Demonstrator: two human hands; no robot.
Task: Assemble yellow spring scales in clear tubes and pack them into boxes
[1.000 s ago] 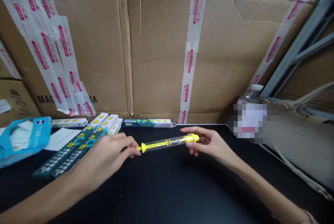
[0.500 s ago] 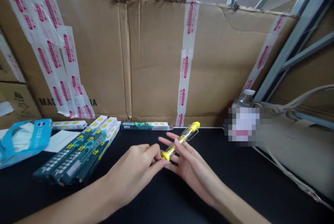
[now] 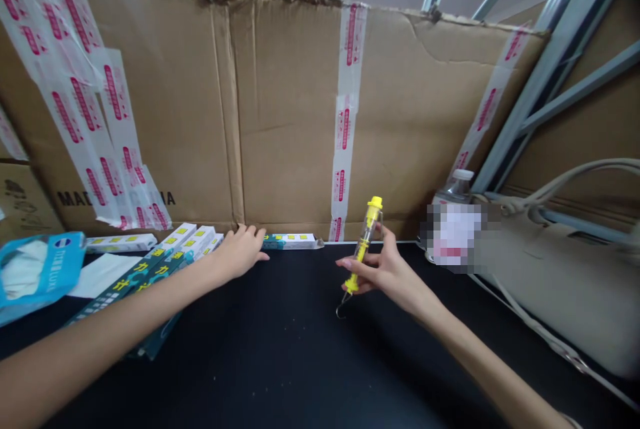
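My right hand (image 3: 387, 262) grips a spring scale (image 3: 361, 250) with a clear tube and yellow ends. It is tilted upright, its metal hook hanging down over the black table. My left hand (image 3: 243, 252) reaches to the back, fingers apart, over the left end of a slim green and white box (image 3: 293, 241) lying along the cardboard wall. Whether the fingertips touch that box I cannot tell. Several more green and white boxes (image 3: 173, 246) lie side by side on the left, partly hidden by my left forearm.
A black table (image 3: 280, 349) runs up to a tall taped cardboard wall (image 3: 290, 116). On the left lie a blue packet (image 3: 63, 269), a white paper (image 3: 107, 272) and another slim box (image 3: 123, 243). A bottle (image 3: 460, 186) and a beige bag (image 3: 560, 282) with straps stand at right.
My left hand has let go of the spring scale's lower end and moved back and left to the box by the wall. My right hand has turned the scale more upright.
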